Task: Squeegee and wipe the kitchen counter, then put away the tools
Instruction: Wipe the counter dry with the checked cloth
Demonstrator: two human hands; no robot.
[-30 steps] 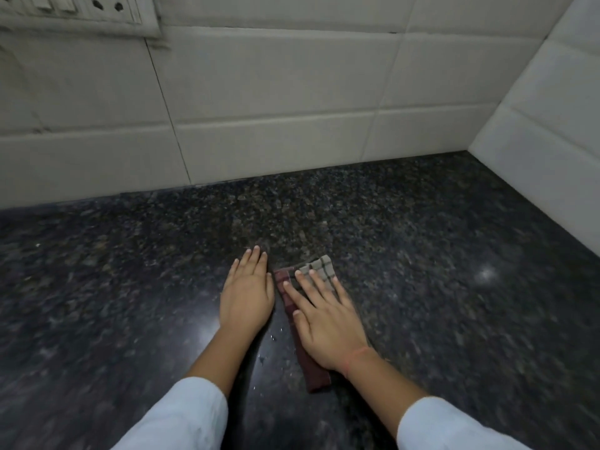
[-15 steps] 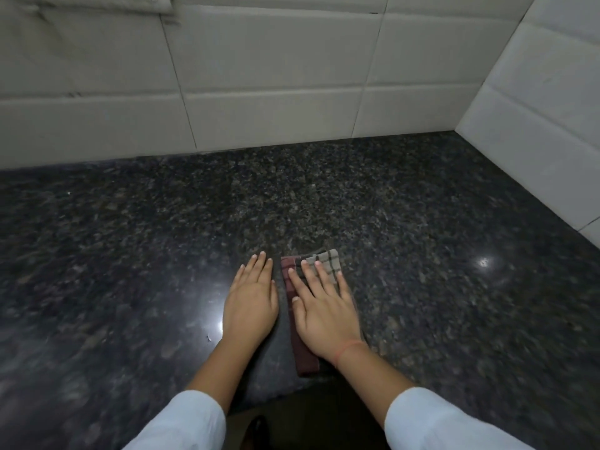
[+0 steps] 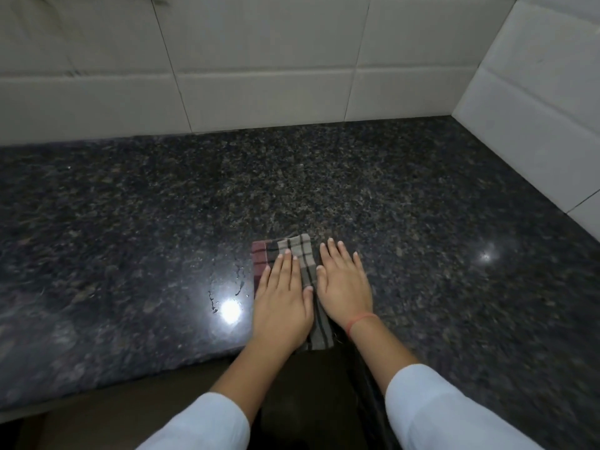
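Here the left hand lies flat, palm down, on the cloth. Its fingers are straight and close together, pointing toward the back wall, and the thumb rests against the side of the palm. Nothing is curled or pinched; the hand simply presses down.

The cloth is a folded checked piece, maroon on the part left of the left fingers and grey with dark stripes on the part under and right of them. Its far end sticks out just past the left fingertips, and its near end reaches the front edge of the counter, below the heel of that hand.

The right hand is also flat and palm down, just beside the left, the two thumbs nearly meeting. Its fingers are straight, slightly spread, and lie on bare stone just right of the cloth. The thumb side of this hand meets the cloth's right edge; how much of the cloth it covers cannot be told. A thin red band circles the right wrist, and both arms end in white sleeves.

Left of the left fingers a few water drops sit on the dark speckled stone, next to a bright glare. Well right of the right fingers a smaller glare shows, near the side wall.
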